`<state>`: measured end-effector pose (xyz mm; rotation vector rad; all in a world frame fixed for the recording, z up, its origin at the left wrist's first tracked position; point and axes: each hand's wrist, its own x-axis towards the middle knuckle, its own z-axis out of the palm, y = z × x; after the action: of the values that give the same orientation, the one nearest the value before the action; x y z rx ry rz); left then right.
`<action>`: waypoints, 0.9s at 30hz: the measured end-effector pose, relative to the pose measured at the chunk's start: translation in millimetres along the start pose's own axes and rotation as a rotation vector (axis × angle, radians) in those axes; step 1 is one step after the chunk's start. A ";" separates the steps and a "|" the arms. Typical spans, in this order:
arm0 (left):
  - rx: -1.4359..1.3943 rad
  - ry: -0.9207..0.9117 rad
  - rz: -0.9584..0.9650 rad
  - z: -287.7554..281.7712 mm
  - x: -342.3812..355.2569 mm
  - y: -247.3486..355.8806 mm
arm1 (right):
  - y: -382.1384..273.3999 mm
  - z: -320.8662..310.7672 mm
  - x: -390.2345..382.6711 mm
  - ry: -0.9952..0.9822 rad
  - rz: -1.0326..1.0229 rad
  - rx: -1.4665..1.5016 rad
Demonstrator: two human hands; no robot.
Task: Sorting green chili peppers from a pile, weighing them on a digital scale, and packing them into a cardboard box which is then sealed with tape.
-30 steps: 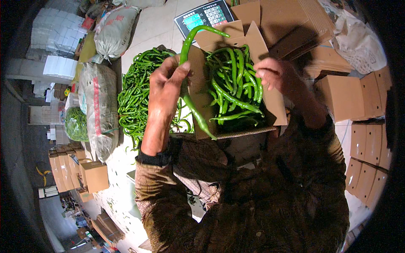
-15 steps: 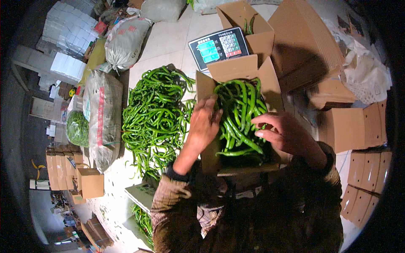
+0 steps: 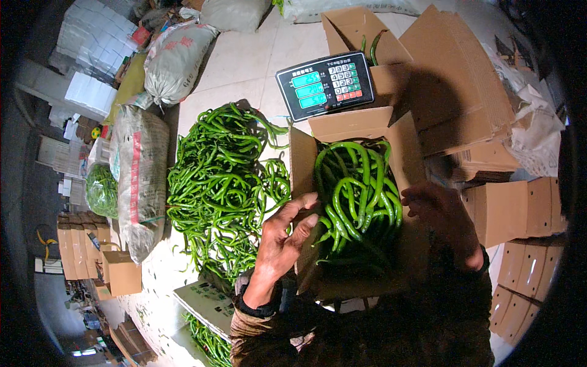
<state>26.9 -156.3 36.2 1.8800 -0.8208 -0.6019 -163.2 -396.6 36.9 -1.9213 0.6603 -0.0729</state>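
In front of me stands an open cardboard box [image 3: 301, 165] with its flaps up. Long green chili peppers [image 3: 361, 196] fill it, curled over one another. My left hand [image 3: 281, 248] is at the box's left wall, thumb and fingers apart, fingertips just over the edge and nothing held. My right hand [image 3: 443, 217] hovers by the right wall in deep shadow, fingers loosely bent and apart, with no pepper visible in it. A large heap of loose green chili peppers [image 3: 223, 189] lies left of the box.
Behind the box stands a lit digital scale display [image 3: 324, 84]. Farther back is another open carton [image 3: 345, 30] with peppers. Flat cardboard sheets [image 3: 455, 85] and stacked cartons [image 3: 526, 269] are on the right. Full woven sacks [image 3: 143, 177] line the left.
My left hand has drawn back from the peppers to the left wall, and its fingers have spread. The right hand has moved off the peppers to the right. The view has shifted slightly.
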 end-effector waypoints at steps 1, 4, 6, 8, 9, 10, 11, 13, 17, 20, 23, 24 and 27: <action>-0.004 -0.003 -0.003 -0.4 1.5 -0.7 | -2.4 -1.3 0.1 -0.019 0.023 -0.012; -0.034 0.006 -0.012 -1.7 1.7 -5.9 | -12.9 -0.7 1.8 -0.008 0.029 -0.021; 0.003 0.027 0.020 -2.2 1.8 -12.8 | -6.9 2.1 2.2 -0.003 0.029 0.036; 0.054 0.062 0.023 -6.1 3.5 -8.1 | -5.4 3.4 0.4 0.003 0.030 0.094; 0.106 0.097 0.028 -7.9 4.4 -6.7 | -7.0 3.0 -0.1 0.016 -0.014 -0.001; 0.111 0.125 0.032 -7.8 4.3 -12.5 | -8.5 2.8 -1.0 0.029 -0.057 -0.096; 0.110 0.123 0.030 -8.1 3.7 -16.6 | -9.7 2.9 -2.1 0.029 -0.054 -0.096; 0.072 0.147 0.039 -9.0 4.1 -20.5 | -11.3 3.1 -3.1 0.014 -0.007 -0.068; 0.042 0.182 0.028 -4.4 4.6 -21.6 | 9.4 9.4 -2.1 0.063 -0.098 -0.156; 0.141 0.180 0.080 -2.1 1.3 -24.0 | 10.9 19.3 4.2 0.034 -0.069 -0.099; 0.131 0.153 0.169 4.2 2.2 -21.5 | 12.4 24.0 -1.7 0.042 -0.031 -0.068; 0.099 0.144 0.134 6.5 2.4 -17.9 | 16.6 29.2 0.7 -0.032 -0.072 -0.032; 0.143 -0.073 0.110 13.0 1.1 -22.1 | 31.7 46.6 3.9 -0.084 -0.147 0.012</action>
<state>24.6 -157.8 10.7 1.9361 -1.0314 -0.5587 -157.2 -369.2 -12.1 -1.9484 0.4615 -0.0876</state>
